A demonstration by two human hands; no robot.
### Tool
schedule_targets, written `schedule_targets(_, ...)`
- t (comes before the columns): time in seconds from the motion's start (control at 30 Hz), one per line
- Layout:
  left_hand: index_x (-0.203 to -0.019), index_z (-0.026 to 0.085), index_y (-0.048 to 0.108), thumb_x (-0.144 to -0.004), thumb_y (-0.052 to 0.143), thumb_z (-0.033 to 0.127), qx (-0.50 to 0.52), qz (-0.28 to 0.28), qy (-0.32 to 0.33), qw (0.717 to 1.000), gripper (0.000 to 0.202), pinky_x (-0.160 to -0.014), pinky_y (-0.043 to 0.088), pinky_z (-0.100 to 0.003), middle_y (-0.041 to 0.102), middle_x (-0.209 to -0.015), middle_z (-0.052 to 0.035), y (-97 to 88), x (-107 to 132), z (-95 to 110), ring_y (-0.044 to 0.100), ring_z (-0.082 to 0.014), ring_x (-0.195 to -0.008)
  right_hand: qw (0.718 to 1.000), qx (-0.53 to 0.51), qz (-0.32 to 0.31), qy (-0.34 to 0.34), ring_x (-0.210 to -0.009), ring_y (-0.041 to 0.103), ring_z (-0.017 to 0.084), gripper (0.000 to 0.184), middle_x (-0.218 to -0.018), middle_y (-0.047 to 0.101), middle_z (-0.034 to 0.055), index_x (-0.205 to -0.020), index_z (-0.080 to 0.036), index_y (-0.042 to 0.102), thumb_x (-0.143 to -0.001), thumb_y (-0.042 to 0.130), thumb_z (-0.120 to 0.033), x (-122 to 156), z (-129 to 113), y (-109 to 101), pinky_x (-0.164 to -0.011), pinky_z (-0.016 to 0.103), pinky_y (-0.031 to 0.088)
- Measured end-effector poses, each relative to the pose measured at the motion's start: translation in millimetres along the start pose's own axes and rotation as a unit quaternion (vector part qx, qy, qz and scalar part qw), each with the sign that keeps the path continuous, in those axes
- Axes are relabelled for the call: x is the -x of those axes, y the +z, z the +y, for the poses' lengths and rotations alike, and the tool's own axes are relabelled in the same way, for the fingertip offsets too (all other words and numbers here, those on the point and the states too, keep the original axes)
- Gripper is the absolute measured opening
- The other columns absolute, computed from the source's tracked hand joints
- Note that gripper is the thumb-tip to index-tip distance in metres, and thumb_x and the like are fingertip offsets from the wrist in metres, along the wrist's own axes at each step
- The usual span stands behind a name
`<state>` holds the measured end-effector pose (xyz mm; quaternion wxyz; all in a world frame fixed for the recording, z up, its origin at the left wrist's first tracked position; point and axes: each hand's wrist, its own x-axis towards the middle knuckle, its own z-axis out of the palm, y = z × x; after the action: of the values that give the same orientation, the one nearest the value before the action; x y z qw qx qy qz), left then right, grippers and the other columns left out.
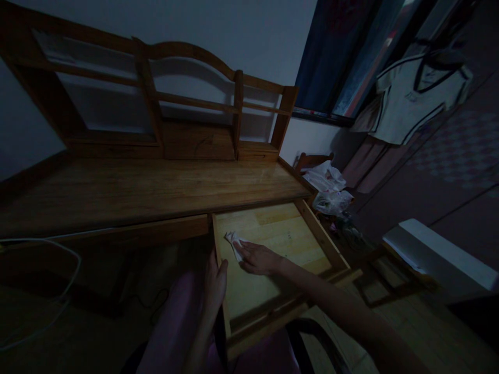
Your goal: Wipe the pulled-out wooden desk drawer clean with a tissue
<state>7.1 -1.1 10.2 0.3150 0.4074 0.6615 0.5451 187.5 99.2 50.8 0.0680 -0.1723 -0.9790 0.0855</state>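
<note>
A wooden drawer (312,228) is pulled out from under the desk (148,187). My right hand (258,258) lies flat on the drawer's bottom, its fingers pressing a crumpled white cloth (234,243) near the back left corner. My left hand (215,283) is wrapped over the drawer's left side wall, thumb on the inside edge. The room is dim.
A wooden hutch with open shelves (156,104) stands at the back of the desk. A small chair with white plastic bags (327,189) is to the right. A shirt (421,98) hangs at upper right. A white cable (58,254) loops at left.
</note>
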Motion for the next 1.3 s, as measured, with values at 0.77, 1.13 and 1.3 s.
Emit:
schedule_targets(0.77,-0.146,0.020,0.040,-0.093,0.049,0.035,0.012,0.009,-0.004,1.000,0.056,-0.115,0.035,-0.045,0.047,-0.150,-0.0129,3.4,-5,-15,0.045,-0.0270,-0.138,0.973,0.046,0.076,0.211,-0.151,0.005,0.030,0.083,-0.162,-0.007,0.0178,-0.155,-0.009,-0.017,-0.101,0.032,-0.047,100,77,-16,-0.120,0.052,0.025)
schedule_targets(1.13,-0.145,0.019,0.042,-0.092,0.049,0.033,0.004,0.012,0.001,1.000,0.055,-0.110,0.041,-0.044,0.052,-0.145,-0.0141,2.7,-4,-8,0.051,-0.0276,-0.132,0.996,0.032,0.071,0.041,-0.151,0.007,0.030,0.086,-0.162,0.004,0.0237,-0.155,-0.002,-0.007,-0.098,0.042,-0.044,-21,8,6,-0.120,0.049,0.026)
schedule_targets(1.3,-0.145,0.021,0.041,-0.091,0.049,0.030,-0.009,0.019,0.029,0.999,0.056,-0.111,0.040,-0.043,0.054,-0.143,-0.0125,1.8,-3,-4,0.051,-0.0265,-0.132,0.998,0.016,0.059,0.005,-0.151,0.006,0.031,0.087,-0.162,0.003,0.0241,-0.155,-0.003,-0.007,-0.097,0.044,-0.042,-32,-13,7,-0.119,0.049,0.028)
